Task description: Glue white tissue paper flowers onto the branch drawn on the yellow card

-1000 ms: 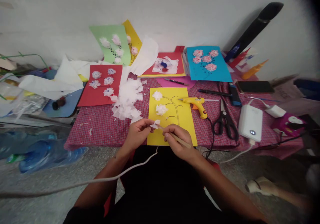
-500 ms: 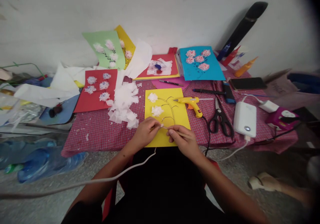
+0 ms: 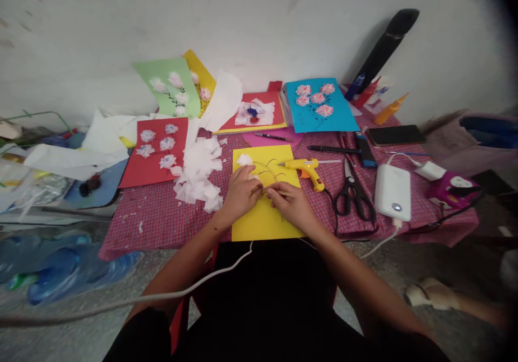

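Observation:
In the head view a yellow sheet (image 3: 253, 224) lies before me, bearing drawn dark stems and a white tissue-paper flower (image 3: 244, 159). My left hand (image 3: 243, 192) rests over the sheet's left part, largely covering a second flower. Its thumb and index finger are pinched together; what is between them is too small to make out. Close beside it, my right hand (image 3: 292, 205) grips a thin light-coloured stick (image 3: 288, 193), whose tip meets the left fingertips. A yellow glue gun (image 3: 303, 165) lies across the sheet's upper right edge.
Left of the sheet is a pile of white tissue squares (image 3: 200, 173), beside a red flower card (image 3: 154, 151). At right are black scissors (image 3: 353, 195), a white power bank (image 3: 392, 192) and a phone (image 3: 396, 135). A blue flower card (image 3: 321, 106) stands behind. A white cable (image 3: 194, 286) crosses in front.
Both hands have moved up the yellow sheet, away from me, still close together. My left hand now covers most of the second flower, which showed fully before.

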`<state>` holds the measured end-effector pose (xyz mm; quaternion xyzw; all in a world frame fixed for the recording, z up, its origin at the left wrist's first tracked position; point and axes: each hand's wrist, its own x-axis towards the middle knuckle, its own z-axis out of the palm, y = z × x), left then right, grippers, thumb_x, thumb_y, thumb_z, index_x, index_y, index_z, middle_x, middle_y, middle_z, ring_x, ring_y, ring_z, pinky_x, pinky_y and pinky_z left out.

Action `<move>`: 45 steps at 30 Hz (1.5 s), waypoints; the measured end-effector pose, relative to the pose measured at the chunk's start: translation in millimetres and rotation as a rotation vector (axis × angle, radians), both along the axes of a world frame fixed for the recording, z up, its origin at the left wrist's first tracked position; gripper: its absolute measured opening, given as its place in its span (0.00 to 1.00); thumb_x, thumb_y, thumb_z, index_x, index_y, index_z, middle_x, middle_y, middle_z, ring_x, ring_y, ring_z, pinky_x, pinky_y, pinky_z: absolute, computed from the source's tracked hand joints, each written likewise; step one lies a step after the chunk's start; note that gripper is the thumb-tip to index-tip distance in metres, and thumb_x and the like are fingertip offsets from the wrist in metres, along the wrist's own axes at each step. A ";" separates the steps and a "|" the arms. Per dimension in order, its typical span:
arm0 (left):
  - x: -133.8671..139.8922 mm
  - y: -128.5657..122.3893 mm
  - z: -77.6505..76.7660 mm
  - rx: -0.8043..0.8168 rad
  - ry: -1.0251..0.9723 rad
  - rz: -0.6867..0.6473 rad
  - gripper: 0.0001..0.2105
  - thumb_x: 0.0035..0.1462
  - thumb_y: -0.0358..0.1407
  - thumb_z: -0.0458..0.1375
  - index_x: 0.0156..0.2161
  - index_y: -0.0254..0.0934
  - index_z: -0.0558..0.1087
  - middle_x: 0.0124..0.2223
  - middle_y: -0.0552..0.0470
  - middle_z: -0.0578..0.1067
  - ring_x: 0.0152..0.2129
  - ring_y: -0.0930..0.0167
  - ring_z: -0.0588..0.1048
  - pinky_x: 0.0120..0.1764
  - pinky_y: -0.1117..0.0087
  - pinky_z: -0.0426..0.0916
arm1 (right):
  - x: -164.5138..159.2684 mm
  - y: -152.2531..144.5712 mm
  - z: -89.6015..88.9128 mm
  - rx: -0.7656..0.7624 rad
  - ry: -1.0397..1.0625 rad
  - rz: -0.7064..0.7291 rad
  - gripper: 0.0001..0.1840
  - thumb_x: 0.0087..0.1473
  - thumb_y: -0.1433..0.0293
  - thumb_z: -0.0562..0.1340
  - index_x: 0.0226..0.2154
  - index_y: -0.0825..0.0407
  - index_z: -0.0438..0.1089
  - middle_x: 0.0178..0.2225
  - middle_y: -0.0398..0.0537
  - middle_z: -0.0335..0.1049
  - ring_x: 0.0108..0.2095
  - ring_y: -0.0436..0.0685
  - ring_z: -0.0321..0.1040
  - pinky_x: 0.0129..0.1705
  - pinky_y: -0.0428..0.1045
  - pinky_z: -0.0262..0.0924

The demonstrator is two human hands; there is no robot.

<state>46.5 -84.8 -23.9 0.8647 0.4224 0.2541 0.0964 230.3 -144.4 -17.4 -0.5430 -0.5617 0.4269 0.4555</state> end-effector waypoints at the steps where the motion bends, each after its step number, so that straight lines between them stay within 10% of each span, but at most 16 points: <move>1: -0.5 0.8 -1.3 -0.002 0.002 0.005 0.05 0.61 0.35 0.62 0.38 0.39 0.80 0.62 0.42 0.69 0.61 0.56 0.65 0.62 0.50 0.62 | -0.2 1.2 -2.1 0.010 -0.008 0.002 0.12 0.60 0.60 0.62 0.36 0.51 0.75 0.31 0.47 0.76 0.25 0.53 0.72 0.29 0.48 0.67; 12: -21.9 -12.6 -4.4 -0.130 -0.013 0.066 0.27 0.59 0.36 0.62 0.63 0.37 0.64 0.65 0.38 0.64 0.63 0.56 0.64 0.64 0.51 0.60 | -4.0 5.7 1.8 0.010 -0.026 0.011 0.11 0.59 0.60 0.62 0.35 0.51 0.74 0.30 0.46 0.76 0.25 0.52 0.70 0.29 0.48 0.65; 45: -25.9 -16.6 -7.3 -0.155 -0.073 0.052 0.28 0.59 0.33 0.60 0.63 0.35 0.62 0.64 0.37 0.66 0.62 0.57 0.65 0.63 0.53 0.61 | -30.3 50.8 50.4 0.082 -0.798 0.233 0.13 0.62 0.67 0.59 0.35 0.52 0.79 0.32 0.50 0.81 0.29 0.55 0.72 0.31 0.49 0.54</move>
